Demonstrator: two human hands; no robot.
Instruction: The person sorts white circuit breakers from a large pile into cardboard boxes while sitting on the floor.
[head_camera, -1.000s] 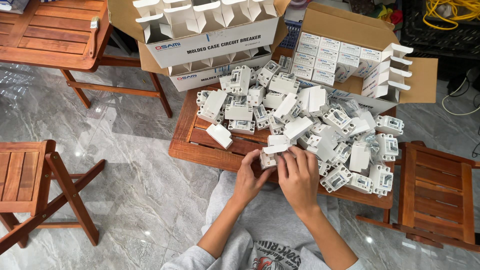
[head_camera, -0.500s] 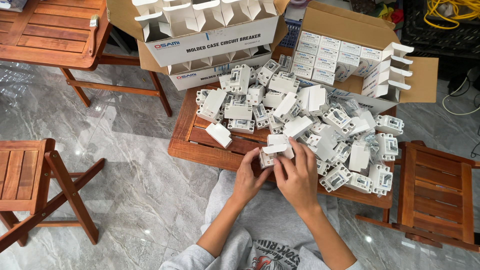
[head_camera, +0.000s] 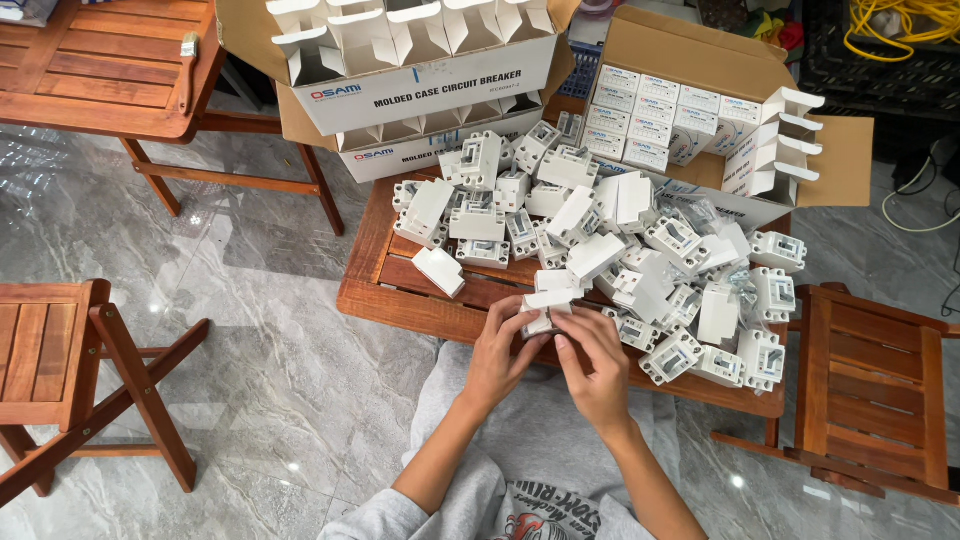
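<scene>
Both hands, left hand (head_camera: 500, 350) and right hand (head_camera: 592, 362), pinch one small white box (head_camera: 548, 306) at the near edge of the counter (head_camera: 400, 300), each grip pressed onto an end. Its long axis runs left to right, flap up. Packed boxes (head_camera: 650, 110) fill one carton; a large pile of breakers (head_camera: 600, 240) remains loose.

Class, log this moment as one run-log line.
hands: left and right hold small white box | place: wooden table edge | nearby: pile of white breakers
</scene>
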